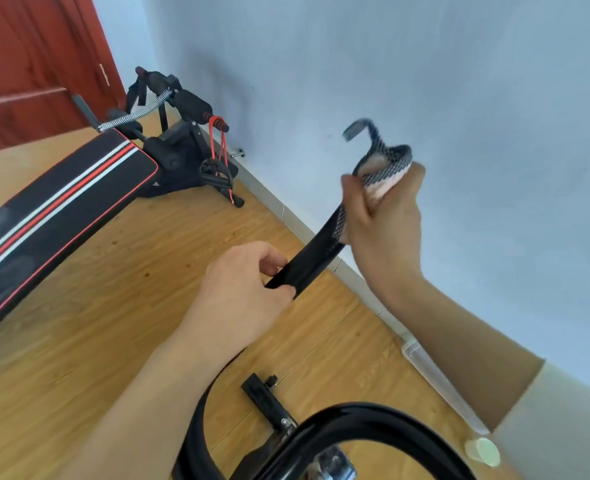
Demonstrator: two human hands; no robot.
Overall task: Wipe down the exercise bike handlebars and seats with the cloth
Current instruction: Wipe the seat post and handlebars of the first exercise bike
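Note:
A black strap (309, 259) runs taut from lower left to upper right in the middle of the view. My left hand (241, 292) pinches its lower part between thumb and fingers. My right hand (385, 216) is closed around the strap higher up, with a pink cloth (380, 188) bunched in the fist against it. The strap's grey patterned end (373, 143) curls above the right fist. The exercise bike's black curved handlebar (349, 419) arcs across the bottom of the view, with a chrome part (331, 464) under it.
A black sit-up bench with red and white stripes (61, 202) lies on the wooden floor at left, its foam rollers and red bands near the pale blue wall (425, 64). A red door (27, 64) is at top left. A black bracket (265, 400) sits on the floor.

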